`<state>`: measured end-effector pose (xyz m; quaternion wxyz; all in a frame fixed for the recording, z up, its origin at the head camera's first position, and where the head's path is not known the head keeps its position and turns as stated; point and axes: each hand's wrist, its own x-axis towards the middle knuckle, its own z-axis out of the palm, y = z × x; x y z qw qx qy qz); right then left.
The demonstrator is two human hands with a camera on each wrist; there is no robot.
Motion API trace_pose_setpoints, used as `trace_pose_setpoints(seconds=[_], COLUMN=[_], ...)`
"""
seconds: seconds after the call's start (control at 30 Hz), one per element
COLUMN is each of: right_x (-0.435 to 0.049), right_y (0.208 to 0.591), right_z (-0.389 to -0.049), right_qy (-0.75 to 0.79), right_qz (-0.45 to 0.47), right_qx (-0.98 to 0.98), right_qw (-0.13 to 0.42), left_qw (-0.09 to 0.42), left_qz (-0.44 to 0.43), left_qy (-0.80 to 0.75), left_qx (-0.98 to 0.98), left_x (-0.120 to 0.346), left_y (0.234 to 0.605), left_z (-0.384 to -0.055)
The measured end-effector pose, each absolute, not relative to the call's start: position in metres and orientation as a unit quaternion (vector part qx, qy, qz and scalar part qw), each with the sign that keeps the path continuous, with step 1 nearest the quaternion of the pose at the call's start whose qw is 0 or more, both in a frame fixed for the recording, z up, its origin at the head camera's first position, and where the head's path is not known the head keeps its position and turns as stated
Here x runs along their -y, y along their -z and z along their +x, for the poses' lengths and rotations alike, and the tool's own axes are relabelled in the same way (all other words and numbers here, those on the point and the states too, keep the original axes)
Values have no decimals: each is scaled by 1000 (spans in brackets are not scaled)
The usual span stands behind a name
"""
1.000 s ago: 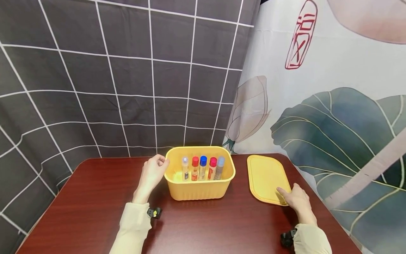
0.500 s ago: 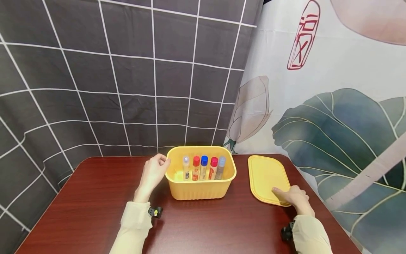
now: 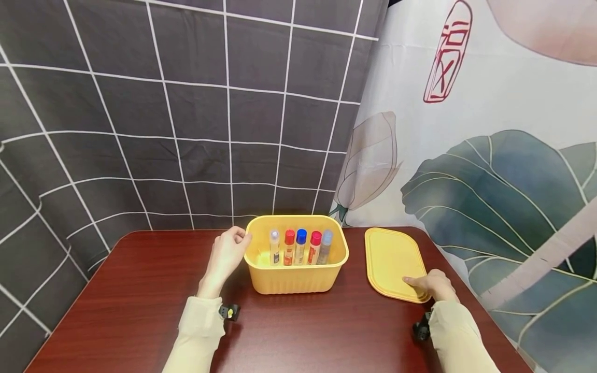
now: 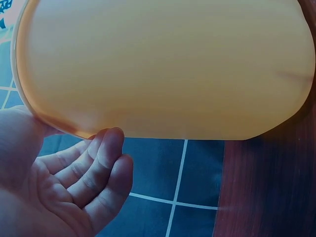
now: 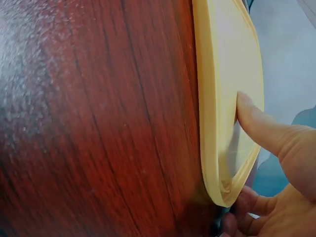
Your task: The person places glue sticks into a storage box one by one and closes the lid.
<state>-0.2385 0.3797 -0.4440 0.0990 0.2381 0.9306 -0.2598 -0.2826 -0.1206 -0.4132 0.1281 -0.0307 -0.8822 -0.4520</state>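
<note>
A yellow plastic bin point(image 3: 296, 280) stands on the dark red table. My left hand point(image 3: 225, 255) grips its left rim; in the left wrist view, curled fingers point(image 4: 96, 170) lie along the bin's edge and the thumb is mostly hidden. Several clear tubes, which look like glue sticks point(image 3: 300, 247), stand upright in a row inside, with red, blue and pale caps. To the right lies a flat yellow lid point(image 3: 393, 259). My right hand point(image 3: 438, 285) pinches its near right corner: the right wrist view has the thumb point(image 5: 259, 121) on top and fingers at the edge's underside.
The wooden table point(image 3: 326, 331) ends a little behind the bin. Behind it hangs a dark grid-patterned cloth point(image 3: 196, 114), and at right a white cloth with a lotus print point(image 3: 503, 191). Dark wrist cameras point(image 3: 422, 327) sit below both hands.
My right hand has shifted slightly, its thumb moving further onto the lid and its fingers closing at the corner. The left hand stays on the bin's rim. The head view has drifted slightly.
</note>
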Motion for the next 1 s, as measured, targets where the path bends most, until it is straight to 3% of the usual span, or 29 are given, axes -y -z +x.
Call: trace_pose_setpoints(seconds=[0.57,1.0], right_x=[-384,-391], right_y=[444,445], right_z=[-243,-242], right_qy=[313,406], right_qz=[216,219], right_qx=[-917,-883], right_qw=[125,86], left_qw=[132,133], left_qz=[-35,-34], left_qy=[451,449], left_qx=[882,883], left_x=[120,119], left_y=[413,415], left_z=[-282,-284])
